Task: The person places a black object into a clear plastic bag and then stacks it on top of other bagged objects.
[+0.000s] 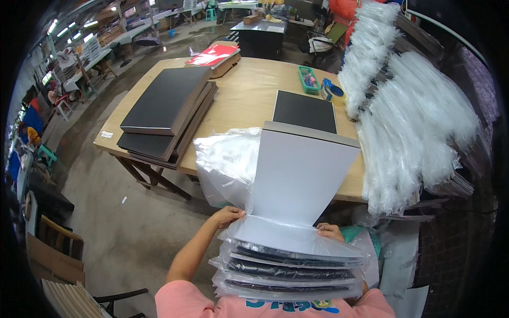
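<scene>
A large white board (302,177) with a grey strip along its far edge leans on the table's near edge, its lower end inside a clear plastic bag (281,229). My left hand (228,216) is closed in a pinch on the left corner of the bag's mouth. At the right side of the mouth, my right hand (330,231) has its fingers curled over the plastic, partly hidden. Close to my body, below both hands, lies a stack of black boards in clear plastic (291,269). More loose plastic bags (227,164) droop over the table edge beside the board.
The wooden table (241,90) bears a stack of black boards (167,100), a red-topped pile (214,54), a flat black panel (305,110), a green basket (308,80) and tape rolls (333,92). Plastic-wrapped bundles (408,132) crowd the right. A chair (119,299) stands lower left.
</scene>
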Motion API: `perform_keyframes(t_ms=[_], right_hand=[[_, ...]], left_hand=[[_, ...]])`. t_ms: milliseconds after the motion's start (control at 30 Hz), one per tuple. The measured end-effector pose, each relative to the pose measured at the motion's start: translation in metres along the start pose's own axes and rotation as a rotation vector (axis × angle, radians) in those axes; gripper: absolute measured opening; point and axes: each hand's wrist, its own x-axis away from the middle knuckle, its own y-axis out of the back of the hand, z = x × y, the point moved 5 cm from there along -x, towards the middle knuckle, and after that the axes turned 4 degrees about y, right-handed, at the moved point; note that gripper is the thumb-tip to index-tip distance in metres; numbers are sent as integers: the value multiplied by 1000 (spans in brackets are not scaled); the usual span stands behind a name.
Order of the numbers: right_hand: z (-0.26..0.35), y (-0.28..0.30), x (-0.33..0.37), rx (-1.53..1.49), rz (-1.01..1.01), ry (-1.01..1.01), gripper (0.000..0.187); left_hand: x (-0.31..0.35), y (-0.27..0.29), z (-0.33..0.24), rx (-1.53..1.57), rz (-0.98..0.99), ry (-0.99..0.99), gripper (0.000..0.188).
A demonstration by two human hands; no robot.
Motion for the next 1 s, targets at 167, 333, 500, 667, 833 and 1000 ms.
perform_keyframes(t_ms=[167, 333, 500, 667, 833, 1000], right_hand=[[-65, 11, -14, -2, -85, -293, 17], [13, 8, 7, 20, 52, 157, 14], [19, 3, 1, -531, 73, -167, 20], [-14, 15, -15, -60, 100, -148, 16], [-116, 71, -28, 269, -371, 54, 12], [-13, 42, -30, 257, -133, -99, 18]], left_hand=[[4, 24, 20, 6, -456, -48, 22], [119, 42, -74, -145, -1382, -886, 28], [154, 23, -150, -363, -1375, -955, 29], [124, 41, -181, -808, -1539, -802, 42], [75, 73, -204, -677, -1389, -563, 43], [83, 81, -215, -903, -1401, -461, 30]])
